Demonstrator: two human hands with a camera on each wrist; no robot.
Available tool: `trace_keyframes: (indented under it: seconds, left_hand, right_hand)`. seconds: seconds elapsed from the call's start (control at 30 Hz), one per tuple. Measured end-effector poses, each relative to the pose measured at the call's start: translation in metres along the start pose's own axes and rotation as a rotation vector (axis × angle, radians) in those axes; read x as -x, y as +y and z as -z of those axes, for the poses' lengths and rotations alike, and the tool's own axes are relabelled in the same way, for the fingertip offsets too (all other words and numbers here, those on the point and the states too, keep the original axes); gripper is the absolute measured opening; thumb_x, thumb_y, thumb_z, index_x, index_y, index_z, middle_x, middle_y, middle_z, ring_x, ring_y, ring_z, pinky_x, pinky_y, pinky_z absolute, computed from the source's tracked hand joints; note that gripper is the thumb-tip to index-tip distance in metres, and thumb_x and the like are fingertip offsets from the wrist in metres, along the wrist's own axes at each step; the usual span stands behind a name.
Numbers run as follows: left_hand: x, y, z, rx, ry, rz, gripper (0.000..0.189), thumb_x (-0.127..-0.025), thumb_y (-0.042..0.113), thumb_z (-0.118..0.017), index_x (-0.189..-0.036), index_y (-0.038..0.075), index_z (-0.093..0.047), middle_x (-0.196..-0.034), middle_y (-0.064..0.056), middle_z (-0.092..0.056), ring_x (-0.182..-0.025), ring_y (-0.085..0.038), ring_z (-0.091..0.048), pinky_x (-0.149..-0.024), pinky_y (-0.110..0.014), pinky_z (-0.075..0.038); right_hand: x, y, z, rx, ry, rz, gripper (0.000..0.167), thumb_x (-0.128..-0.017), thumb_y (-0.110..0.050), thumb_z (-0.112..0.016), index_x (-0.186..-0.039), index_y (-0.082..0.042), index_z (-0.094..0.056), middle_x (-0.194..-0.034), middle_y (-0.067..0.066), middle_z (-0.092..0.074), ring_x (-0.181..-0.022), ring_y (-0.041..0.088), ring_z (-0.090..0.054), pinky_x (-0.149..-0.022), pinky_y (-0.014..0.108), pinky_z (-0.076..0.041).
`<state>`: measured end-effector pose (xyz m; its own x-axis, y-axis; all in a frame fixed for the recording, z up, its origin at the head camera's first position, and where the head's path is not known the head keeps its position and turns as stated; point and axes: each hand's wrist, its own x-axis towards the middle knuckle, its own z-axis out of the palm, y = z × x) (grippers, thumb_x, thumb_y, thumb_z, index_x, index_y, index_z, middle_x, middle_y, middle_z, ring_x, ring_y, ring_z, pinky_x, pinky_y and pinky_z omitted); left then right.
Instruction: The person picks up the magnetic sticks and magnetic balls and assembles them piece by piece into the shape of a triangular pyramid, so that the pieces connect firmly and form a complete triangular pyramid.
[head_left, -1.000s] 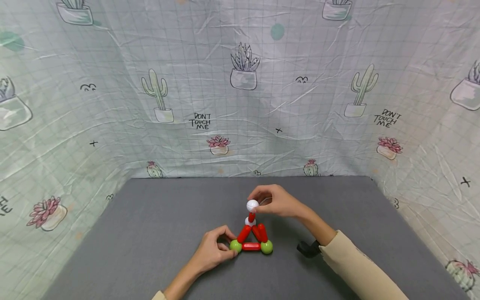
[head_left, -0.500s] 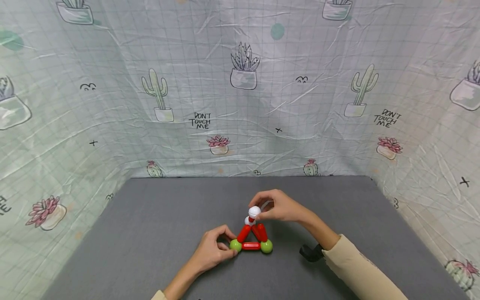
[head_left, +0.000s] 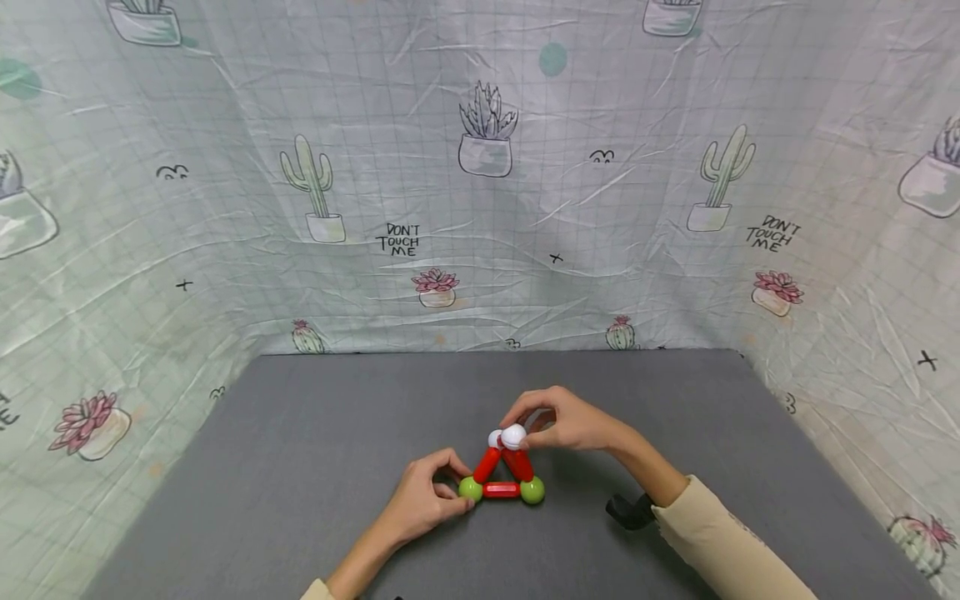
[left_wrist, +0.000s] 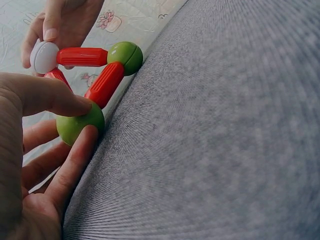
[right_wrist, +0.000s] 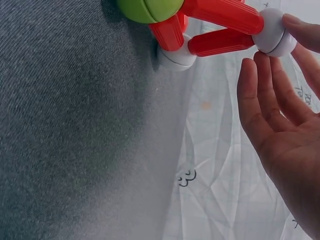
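On the grey tabletop stands a small frame of magnetic sticks and balls. My left hand (head_left: 429,493) pinches its left green ball (left_wrist: 75,126) between thumb and index finger. A red stick (head_left: 501,490) joins that ball to the right green ball (head_left: 532,490), and other red sticks (right_wrist: 225,15) slope up from the green balls. My right hand (head_left: 570,421) holds the raised white ball (right_wrist: 274,32) between thumb and fingertips, at the sticks' upper ends. The second white ball (right_wrist: 176,57) sits lower behind, at the table surface, joined to the raised ball by a red stick (right_wrist: 220,42).
Around the frame spreads the grey tabletop (head_left: 337,417). A cactus-print cloth (head_left: 555,208) hangs behind and along both sides. Below the right wrist juts a black device (head_left: 630,512).
My right hand has lowered the white ball, bringing it from above the rear white ball down to the top of the right sloping stick. My left hand stays on the left green ball.
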<state>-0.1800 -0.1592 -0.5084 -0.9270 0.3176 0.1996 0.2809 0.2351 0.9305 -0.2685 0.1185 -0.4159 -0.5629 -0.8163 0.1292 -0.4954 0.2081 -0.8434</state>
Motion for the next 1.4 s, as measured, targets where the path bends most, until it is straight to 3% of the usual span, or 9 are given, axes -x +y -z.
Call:
trace_keyframes:
  seconds: [0.37,0.57,0.8,1.13,1.23,1.4]
  left_hand:
    - [0.000,0.001,0.000,0.008,-0.004,-0.034,0.030,-0.075,-0.004,-0.084,-0.098,0.009,-0.069,-0.096,-0.013,-0.071,-0.070,-0.009,-0.069,-0.063,-0.028,-0.063]
    - [0.001,0.001,0.000,-0.006,-0.004,-0.033,0.036,-0.075,-0.003,-0.083,-0.105,0.012,-0.070,-0.099,-0.010,-0.071,-0.085,-0.009,-0.067,-0.066,-0.028,-0.064]
    - [0.000,0.000,0.001,-0.033,-0.010,-0.037,0.040,-0.076,-0.001,-0.083,-0.111,0.016,-0.074,-0.103,-0.007,-0.070,-0.090,-0.010,-0.065,-0.068,-0.027,-0.063]
    - [0.000,0.000,0.000,-0.033,-0.014,-0.026,0.038,-0.076,0.000,-0.084,-0.110,0.014,-0.074,-0.103,-0.007,-0.070,-0.090,-0.011,-0.065,-0.068,-0.027,-0.063]
    - [-0.001,0.001,0.000,-0.029,-0.017,-0.027,0.038,-0.076,0.000,-0.084,-0.110,0.014,-0.074,-0.103,-0.008,-0.069,-0.091,-0.011,-0.065,-0.068,-0.027,-0.063]
    - [-0.001,0.001,0.002,-0.014,-0.017,-0.021,0.038,-0.077,-0.001,-0.084,-0.111,0.013,-0.074,-0.103,-0.008,-0.069,-0.091,-0.011,-0.065,-0.068,-0.028,-0.063]
  right_hand:
    - [-0.007,-0.003,-0.009,0.013,-0.006,-0.008,0.030,-0.090,-0.013,-0.079,-0.119,-0.010,-0.074,-0.117,0.009,-0.073,-0.098,0.015,-0.068,-0.090,0.045,-0.061]
    - [-0.008,-0.006,-0.014,0.007,-0.020,-0.022,0.028,-0.090,-0.010,-0.077,-0.118,-0.010,-0.074,-0.117,0.009,-0.073,-0.097,0.014,-0.067,-0.089,0.045,-0.061]
    - [-0.013,-0.013,-0.015,0.121,-0.082,-0.010,0.025,-0.092,-0.009,-0.069,-0.117,-0.013,-0.071,-0.110,-0.001,-0.074,-0.097,0.016,-0.065,-0.086,0.037,-0.060]
    - [-0.020,-0.007,-0.015,0.103,-0.156,0.007,0.027,-0.090,-0.006,-0.066,-0.117,-0.006,-0.065,-0.107,0.002,-0.070,-0.090,0.008,-0.062,-0.081,0.034,-0.059]
    - [-0.021,-0.008,-0.015,0.148,-0.157,0.028,0.027,-0.090,-0.006,-0.072,-0.116,-0.010,-0.067,-0.107,0.001,-0.070,-0.088,0.012,-0.063,-0.078,0.033,-0.060]
    - [-0.024,-0.013,-0.020,0.326,-0.143,0.060,0.026,-0.086,-0.007,-0.079,-0.109,-0.014,-0.069,-0.101,-0.006,-0.068,-0.084,0.009,-0.060,-0.075,0.024,-0.055]
